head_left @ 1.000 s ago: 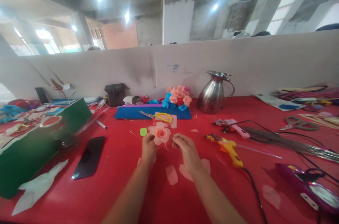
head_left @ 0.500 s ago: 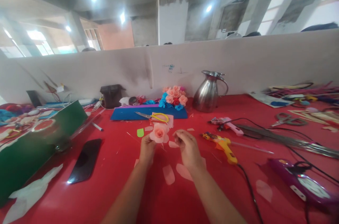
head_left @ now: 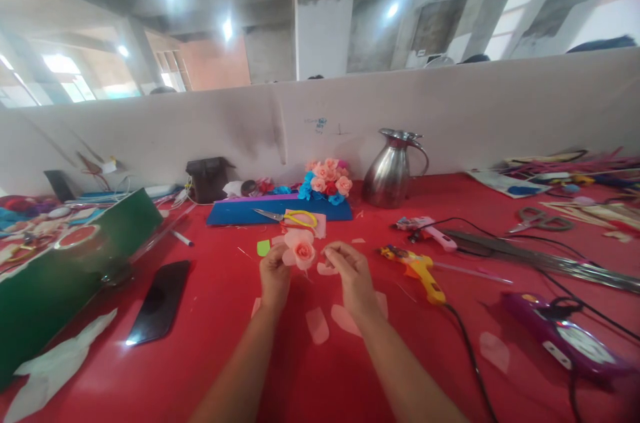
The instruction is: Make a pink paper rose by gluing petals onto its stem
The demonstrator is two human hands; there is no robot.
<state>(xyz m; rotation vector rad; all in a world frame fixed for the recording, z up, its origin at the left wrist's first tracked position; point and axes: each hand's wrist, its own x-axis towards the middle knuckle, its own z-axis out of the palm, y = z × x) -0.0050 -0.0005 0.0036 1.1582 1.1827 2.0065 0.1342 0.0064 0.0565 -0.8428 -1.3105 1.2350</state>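
A pink paper rose [head_left: 304, 252] is in my left hand [head_left: 274, 280], whose fingers pinch it from the left side. Close to the rose's right edge, my right hand [head_left: 354, 276] has thumb and fingertips pressed together; whatever lies between them is too small to make out. Loose pink petals [head_left: 317, 325] lie on the red table [head_left: 300, 383] below and between my hands. Behind the rose, yellow-handled scissors [head_left: 300, 218] rest partly on a blue block [head_left: 230, 212]. A small green piece [head_left: 263, 248] lies just beyond my left hand.
To the right lie a yellow glue gun [head_left: 424, 278], a pink glue gun [head_left: 435, 236], cords and a purple power strip [head_left: 560, 336]. A metal jug [head_left: 387, 173] and a flower bunch [head_left: 327, 180] stand behind. On the left are a phone [head_left: 159, 303] and a green board [head_left: 50, 303].
The rose has turned slightly in my left hand, its centre now facing more to the right. My right fingertips have drawn together and sit closer to its edge.
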